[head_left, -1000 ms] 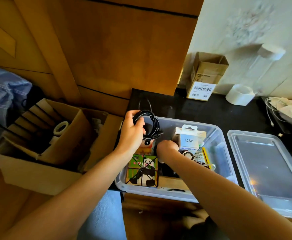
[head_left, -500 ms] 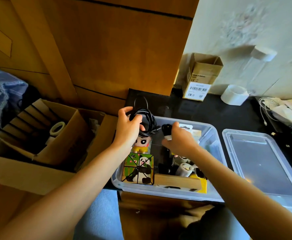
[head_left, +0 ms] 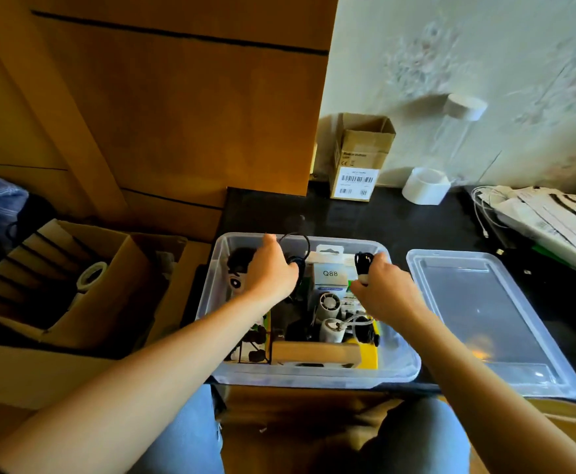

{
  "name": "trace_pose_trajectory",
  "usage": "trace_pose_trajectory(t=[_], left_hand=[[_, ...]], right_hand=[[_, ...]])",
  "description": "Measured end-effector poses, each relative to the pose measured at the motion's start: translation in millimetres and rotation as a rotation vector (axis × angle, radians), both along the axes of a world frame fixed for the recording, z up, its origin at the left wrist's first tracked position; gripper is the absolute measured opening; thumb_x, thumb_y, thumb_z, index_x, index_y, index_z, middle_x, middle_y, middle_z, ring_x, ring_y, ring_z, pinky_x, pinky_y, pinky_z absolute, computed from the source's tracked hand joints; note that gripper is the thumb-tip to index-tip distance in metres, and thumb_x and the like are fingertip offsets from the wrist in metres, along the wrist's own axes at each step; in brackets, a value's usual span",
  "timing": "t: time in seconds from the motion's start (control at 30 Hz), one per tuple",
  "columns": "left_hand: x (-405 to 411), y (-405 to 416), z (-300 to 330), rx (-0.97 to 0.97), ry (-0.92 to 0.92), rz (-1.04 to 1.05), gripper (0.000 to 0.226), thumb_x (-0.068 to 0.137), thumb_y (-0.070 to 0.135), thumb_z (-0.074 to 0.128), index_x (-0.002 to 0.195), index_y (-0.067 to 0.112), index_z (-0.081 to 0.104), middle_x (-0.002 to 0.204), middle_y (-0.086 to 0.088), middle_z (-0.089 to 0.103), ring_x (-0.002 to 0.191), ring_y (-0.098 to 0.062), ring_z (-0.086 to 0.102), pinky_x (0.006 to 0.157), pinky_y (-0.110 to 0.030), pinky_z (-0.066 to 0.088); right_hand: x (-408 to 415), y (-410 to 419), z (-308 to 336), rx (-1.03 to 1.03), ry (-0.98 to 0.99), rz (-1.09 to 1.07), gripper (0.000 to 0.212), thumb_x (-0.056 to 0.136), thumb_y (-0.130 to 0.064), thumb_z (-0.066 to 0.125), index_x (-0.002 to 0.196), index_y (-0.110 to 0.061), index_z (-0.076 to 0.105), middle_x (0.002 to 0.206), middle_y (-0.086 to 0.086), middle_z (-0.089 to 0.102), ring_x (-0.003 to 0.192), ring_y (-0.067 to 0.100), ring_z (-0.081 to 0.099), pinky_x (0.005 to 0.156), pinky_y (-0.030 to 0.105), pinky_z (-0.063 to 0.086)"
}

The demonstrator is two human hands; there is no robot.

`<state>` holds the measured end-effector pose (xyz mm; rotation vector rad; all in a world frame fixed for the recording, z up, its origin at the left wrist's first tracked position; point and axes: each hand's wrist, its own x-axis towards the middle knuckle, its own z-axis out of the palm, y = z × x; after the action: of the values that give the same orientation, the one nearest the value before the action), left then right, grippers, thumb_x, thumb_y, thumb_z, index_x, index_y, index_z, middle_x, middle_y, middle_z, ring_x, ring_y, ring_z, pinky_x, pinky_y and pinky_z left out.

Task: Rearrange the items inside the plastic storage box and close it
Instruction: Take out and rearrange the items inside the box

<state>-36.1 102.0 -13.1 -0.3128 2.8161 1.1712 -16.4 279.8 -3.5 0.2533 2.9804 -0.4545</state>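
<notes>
The clear plastic storage box (head_left: 396, 372) stands open on the black counter in front of me. Its clear lid (head_left: 478, 313) lies flat to the right. My left hand (head_left: 269, 271) reaches into the box's far left part and holds a coiled black cable (head_left: 296, 248). My right hand (head_left: 382, 285) grips a small black cable bundle (head_left: 363, 263) with a white end over the box's right side. Inside lie a white Q88 package (head_left: 331, 273), small white fans (head_left: 329, 302), a wooden block (head_left: 313, 352), a panda cube (head_left: 252, 347) and a doll (head_left: 237, 271).
An open brown cardboard box (head_left: 360, 155) and a white tape roll (head_left: 425, 186) stand at the back of the counter. White cables and papers (head_left: 536, 213) lie far right. A large cardboard box (head_left: 57, 295) with tape sits on the left. My knees are below the counter edge.
My left hand lowered the coiled cable deeper into the box's far left. My right hand moved right and up, lifting the small cable bundle away from the coil.
</notes>
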Motion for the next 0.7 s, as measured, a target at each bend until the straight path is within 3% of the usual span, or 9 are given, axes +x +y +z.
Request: trace_pose_trajectory(t=[0.13,0.23,0.37,0.43,0.53,0.6,0.7], left_hand=[[7.8,18.2,-13.7,-0.163,0.040,-0.019,0.046,0.091,0.016,0.058,0.130,0.010,0.035,0.131,-0.011,0.050,0.111,-0.029,0.058,0.071,-0.029,0.043],[9.0,25.4,-20.2,-0.184,-0.033,0.037,0.041,0.093,0.015,0.055,0.129,0.007,0.037,0.133,-0.013,0.045,0.116,-0.031,0.054,0.082,-0.033,0.048],[9.8,36.4,-24.1,-0.183,-0.126,0.077,0.045,0.094,0.011,0.050,0.134,0.002,0.030,0.140,-0.018,0.037,0.128,-0.033,0.042,0.098,-0.038,0.042],[9.7,38.2,-24.6,-0.145,-0.184,0.083,0.049,0.096,0.015,0.048,0.137,-0.001,0.025,0.140,-0.019,0.037,0.126,-0.032,0.044,0.089,-0.033,0.043],[7.0,29.1,-25.9,-0.066,-0.198,0.092,0.045,0.095,0.024,0.050,0.129,0.002,0.030,0.126,-0.017,0.053,0.109,-0.029,0.058,0.073,-0.030,0.042],[5.0,20.0,-26.6,0.001,-0.229,0.080,0.048,0.092,0.026,0.055,0.128,0.002,0.033,0.099,-0.007,0.068,0.096,-0.020,0.062,0.072,-0.031,0.043],[2.5,11.6,-24.8,0.204,-0.294,0.086,0.056,0.088,0.012,0.059,0.137,0.002,0.034,0.074,0.001,0.069,0.076,-0.016,0.067,0.078,-0.029,0.052]], right_hand=[[-3.0,-4.0,-10.3,0.157,0.009,-0.003,0.051,0.090,-0.028,0.049,0.131,-0.002,0.036,0.096,0.011,0.064,0.082,0.027,0.062,0.058,0.030,0.044],[-5.9,-6.7,-14.0,0.243,-0.024,0.034,0.034,0.093,-0.028,0.048,0.117,-0.005,0.047,0.098,0.009,0.064,0.085,0.025,0.063,0.060,0.028,0.044],[-7.8,-4.6,-17.7,0.273,-0.026,0.061,0.033,0.095,-0.026,0.046,0.119,-0.004,0.046,0.100,0.010,0.065,0.087,0.025,0.065,0.061,0.028,0.045],[-7.6,-2.9,-17.7,0.240,-0.005,0.062,0.033,0.096,-0.027,0.044,0.119,-0.004,0.045,0.099,0.010,0.065,0.085,0.025,0.065,0.060,0.028,0.045],[-6.0,0.3,-14.9,0.191,0.041,0.065,0.028,0.095,-0.025,0.042,0.113,-0.005,0.047,0.088,0.009,0.062,0.075,0.025,0.060,0.056,0.027,0.040],[-4.8,1.6,-12.2,0.178,0.080,0.076,0.028,0.095,-0.031,0.043,0.107,-0.006,0.048,0.078,0.005,0.055,0.067,0.022,0.052,0.052,0.026,0.035],[-4.0,2.1,-9.9,0.162,0.096,0.090,0.033,0.096,-0.038,0.042,0.106,-0.007,0.048,0.080,0.004,0.056,0.067,0.022,0.051,0.055,0.028,0.038]])
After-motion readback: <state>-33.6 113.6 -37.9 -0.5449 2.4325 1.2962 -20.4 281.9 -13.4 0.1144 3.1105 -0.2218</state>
